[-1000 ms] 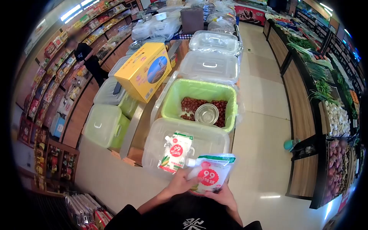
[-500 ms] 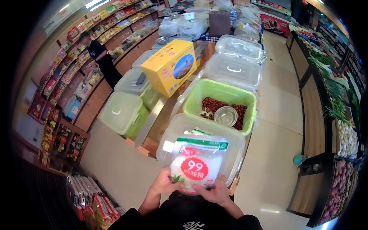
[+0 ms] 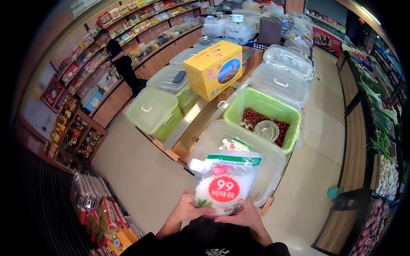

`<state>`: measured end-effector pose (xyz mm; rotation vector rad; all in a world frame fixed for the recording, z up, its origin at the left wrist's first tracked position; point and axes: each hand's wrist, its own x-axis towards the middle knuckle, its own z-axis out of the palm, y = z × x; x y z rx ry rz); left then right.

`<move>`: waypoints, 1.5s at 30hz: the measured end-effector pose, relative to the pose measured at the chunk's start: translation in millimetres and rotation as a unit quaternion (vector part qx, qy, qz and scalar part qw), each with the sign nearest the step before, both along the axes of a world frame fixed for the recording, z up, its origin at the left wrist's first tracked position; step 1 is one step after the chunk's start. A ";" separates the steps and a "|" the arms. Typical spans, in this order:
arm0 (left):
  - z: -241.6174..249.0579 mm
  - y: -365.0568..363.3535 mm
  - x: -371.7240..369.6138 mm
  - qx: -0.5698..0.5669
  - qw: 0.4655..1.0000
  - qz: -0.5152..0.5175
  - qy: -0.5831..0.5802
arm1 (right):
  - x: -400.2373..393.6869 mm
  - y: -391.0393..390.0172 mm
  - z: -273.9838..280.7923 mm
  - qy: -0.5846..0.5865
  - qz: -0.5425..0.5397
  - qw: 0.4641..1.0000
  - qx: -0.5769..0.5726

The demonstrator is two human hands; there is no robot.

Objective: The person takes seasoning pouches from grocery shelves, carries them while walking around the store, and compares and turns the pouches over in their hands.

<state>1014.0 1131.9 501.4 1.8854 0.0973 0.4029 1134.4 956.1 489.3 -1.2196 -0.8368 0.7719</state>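
Between both hands I hold a clear pouch of white MSG (image 3: 226, 170) with a white spout cap, a green top band and a red "99" label facing me. My left hand (image 3: 188, 208) grips its lower left corner, thumb across the front. At the lower right corner, my right hand (image 3: 244, 214) is closed the same way. The pouch is upright above a translucent lid (image 3: 268, 164), hiding part of it. Behind it on that lid lies another white and green spouted pouch (image 3: 236, 145), partly covered from view.
Beyond the lid is a green bin (image 3: 294, 117) of dark red dates with a metal bowl (image 3: 267, 130). A yellow box (image 3: 213, 70), a phone (image 3: 179, 77) and a lidded green bin (image 3: 153, 109) are at left. A person (image 3: 119, 62) stands by the shelves; vegetable racks (image 3: 363, 145) line the right.
My view has turned left, so the bins and box sit farther right in it. The pouch stays in both hands, its label sharper and its spout cap plainer.
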 end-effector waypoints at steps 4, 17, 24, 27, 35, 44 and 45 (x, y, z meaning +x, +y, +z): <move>14.5 -7.5 -25.5 0.001 1.000 -0.023 -0.012 | -21.9 -4.2 10.3 -0.005 0.006 1.000 0.017; 40.9 -28.8 -162.4 -0.047 0.985 0.164 -0.001 | -112.3 24.8 43.4 -0.058 0.117 0.991 0.002; 42.3 -68.3 -223.3 -0.055 0.965 0.253 -0.039 | -161.3 17.0 48.9 -0.007 0.207 0.978 -0.007; 44.7 -95.0 -238.6 -0.107 0.948 0.296 -0.042 | -176.7 10.7 48.8 0.036 0.231 0.972 0.023; 58.6 -157.5 -286.6 -0.105 0.885 0.433 -0.132 | -219.5 -0.4 68.8 -0.028 0.318 0.945 0.068; 21.0 -214.2 -301.9 -0.120 0.888 0.409 -0.171 | -223.9 -46.5 63.4 -0.018 0.312 0.945 0.100; 19.3 -224.9 -295.2 -0.120 0.877 0.428 -0.183 | -220.7 -52.6 65.2 -0.022 0.319 0.941 0.108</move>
